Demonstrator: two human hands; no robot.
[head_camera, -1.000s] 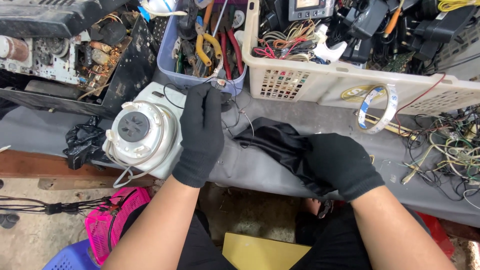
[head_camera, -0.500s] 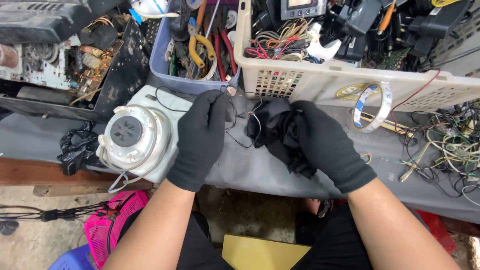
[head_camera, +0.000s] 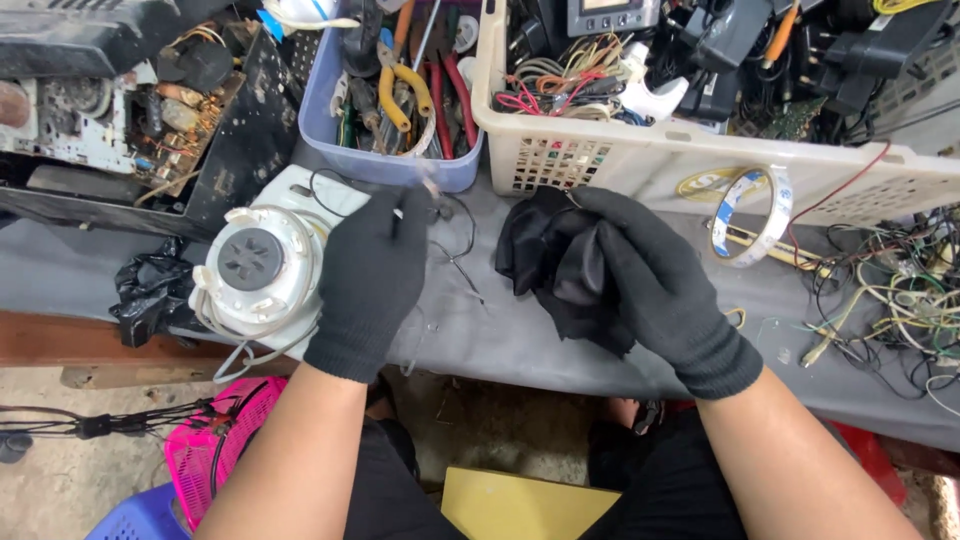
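Observation:
Both hands wear black knit gloves. My left hand (head_camera: 368, 275) rests on the grey bench beside a white round appliance base (head_camera: 260, 268), its fingertips pinched on a small clear part with thin black wires (head_camera: 452, 248) trailing from it. My right hand (head_camera: 655, 285) lies on a crumpled black cloth (head_camera: 545, 258) and grips its folds, pressing it against the bench just in front of the white basket.
A white plastic basket (head_camera: 640, 165) full of cables and chargers and a blue bin (head_camera: 345, 140) of pliers stand behind. An opened circuit chassis (head_camera: 130, 110) sits far left. A tape roll (head_camera: 750, 215) and tangled wires (head_camera: 880, 300) lie right. A pink basket (head_camera: 215, 455) stands below.
My right hand has carried the black cloth up and left, toward the white basket, bunching it. My left hand stays beside the white appliance base.

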